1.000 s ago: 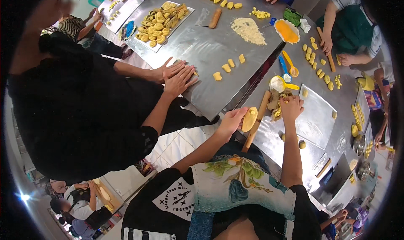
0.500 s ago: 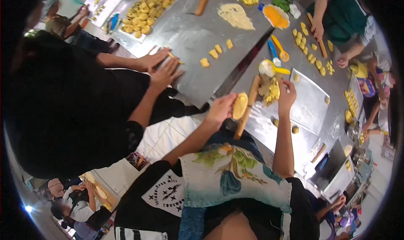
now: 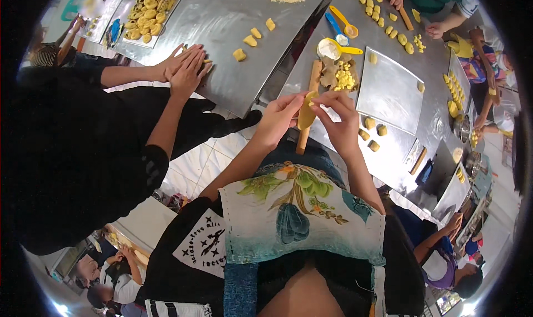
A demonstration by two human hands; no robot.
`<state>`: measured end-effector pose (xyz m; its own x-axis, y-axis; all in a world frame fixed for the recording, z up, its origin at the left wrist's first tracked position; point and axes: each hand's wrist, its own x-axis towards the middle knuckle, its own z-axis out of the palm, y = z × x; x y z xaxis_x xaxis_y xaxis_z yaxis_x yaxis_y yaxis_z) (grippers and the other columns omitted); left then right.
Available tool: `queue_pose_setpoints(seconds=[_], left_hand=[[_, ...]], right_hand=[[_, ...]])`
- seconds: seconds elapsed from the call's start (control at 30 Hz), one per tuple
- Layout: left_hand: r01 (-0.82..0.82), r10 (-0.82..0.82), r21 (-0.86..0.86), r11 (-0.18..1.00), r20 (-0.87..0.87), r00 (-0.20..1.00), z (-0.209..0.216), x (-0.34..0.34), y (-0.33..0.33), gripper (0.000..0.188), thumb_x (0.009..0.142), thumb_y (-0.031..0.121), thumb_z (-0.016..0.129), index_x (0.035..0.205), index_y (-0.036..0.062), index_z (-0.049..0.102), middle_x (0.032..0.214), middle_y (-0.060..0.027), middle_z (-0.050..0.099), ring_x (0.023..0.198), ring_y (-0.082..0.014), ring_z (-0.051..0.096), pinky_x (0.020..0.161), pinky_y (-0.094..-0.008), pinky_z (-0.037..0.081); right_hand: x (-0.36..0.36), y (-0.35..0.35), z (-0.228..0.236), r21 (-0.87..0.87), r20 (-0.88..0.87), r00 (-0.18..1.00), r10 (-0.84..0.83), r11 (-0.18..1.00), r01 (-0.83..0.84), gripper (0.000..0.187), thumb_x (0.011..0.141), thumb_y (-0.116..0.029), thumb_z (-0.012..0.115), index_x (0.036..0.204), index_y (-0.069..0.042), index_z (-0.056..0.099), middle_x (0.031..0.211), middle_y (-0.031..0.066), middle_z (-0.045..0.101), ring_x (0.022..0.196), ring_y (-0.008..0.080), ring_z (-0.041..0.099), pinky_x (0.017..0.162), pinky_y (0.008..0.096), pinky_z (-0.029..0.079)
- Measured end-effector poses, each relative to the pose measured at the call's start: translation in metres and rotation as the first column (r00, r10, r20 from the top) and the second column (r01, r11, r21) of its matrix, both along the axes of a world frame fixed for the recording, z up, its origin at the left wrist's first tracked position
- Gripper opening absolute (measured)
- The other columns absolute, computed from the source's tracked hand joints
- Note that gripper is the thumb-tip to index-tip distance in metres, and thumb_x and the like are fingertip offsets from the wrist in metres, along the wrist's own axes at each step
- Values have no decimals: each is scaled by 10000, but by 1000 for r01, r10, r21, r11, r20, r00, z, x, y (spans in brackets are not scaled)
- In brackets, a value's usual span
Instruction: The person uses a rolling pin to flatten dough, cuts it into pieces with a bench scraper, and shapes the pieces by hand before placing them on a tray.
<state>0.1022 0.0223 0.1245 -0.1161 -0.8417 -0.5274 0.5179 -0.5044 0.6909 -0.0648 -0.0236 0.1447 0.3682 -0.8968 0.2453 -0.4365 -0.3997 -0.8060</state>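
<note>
In front of my apron, my left hand [image 3: 279, 118] pinches a flat oval of yellow dough [image 3: 307, 117] by its left edge. My right hand [image 3: 340, 118] meets it from the other side, its thumb and fingertips closed together at the dough's upper face. A small yellow bit seems to be at those fingertips, but I cannot make it out fully. Below the dough lies a wooden rolling pin [image 3: 315, 79], partly hidden by it. Just beyond my right hand, small yellow cubes [image 3: 345, 78] lie heaped on crumpled brown paper [image 3: 328, 77].
A metal tray [image 3: 388, 97] holds two dough pieces; several dough lumps [image 3: 382, 130] sit nearer. A yellow scoop of flour [image 3: 330, 49] and a blue spoon [image 3: 335, 27] lie beyond. At left, a co-worker's hands [image 3: 186, 70] press the neighbouring table, across a gap. Another person rolls dough far right.
My right hand has come from the heap of yellow cubes to the dough oval. The oval has turned more upright in my left hand. The whole view has shifted.
</note>
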Motion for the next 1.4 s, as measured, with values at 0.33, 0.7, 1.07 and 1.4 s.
queue_pose_setpoints(seconds=[0.33, 0.7, 1.07, 1.4], left_hand=[[-8, 7, -25, 1000, -22, 1000, -2, -3, 4, 389, 1002, 249, 538, 1303, 3, 560, 1060, -48, 649, 956, -102, 635, 828, -275, 526], [55, -52, 45, 997, -77, 996, -14, 1, 9, 332, 957, 168, 608, 1244, 5, 579, 1129, -63, 645, 996, -128, 647, 868, -309, 549], [-34, 31, 71, 997, 49, 998, -23, 3, 5, 349, 932, 196, 649, 1206, -15, 600, 1029, -100, 691, 918, -176, 694, 783, -287, 567], [-65, 65, -10, 998, 66, 996, -17, 6, 7, 380, 919, 180, 668, 1216, -46, 600, 1040, -73, 679, 895, -108, 658, 765, -238, 532]], right_hand=[[-1, 4, -1, -308, -218, 974, -56, 951, -14, 168, 736, -142, 775, 885, -130, 700, 935, 10, 631, 883, 216, 595, 791, 361, 398], [-13, 3, 6, -210, -269, 951, 153, 954, -213, 179, 746, -147, 753, 914, -113, 704, 983, 27, 617, 949, 234, 575, 851, 384, 404], [-78, -100, -110, -293, -504, 813, -291, 943, 156, 196, 805, -229, 711, 970, -123, 709, 985, 30, 608, 993, 249, 526, 839, 413, 393], [-64, -112, -128, -346, -702, 665, -254, 938, -7, 177, 778, -284, 718, 882, -140, 717, 1041, 0, 617, 1040, 212, 508, 849, 418, 378]])
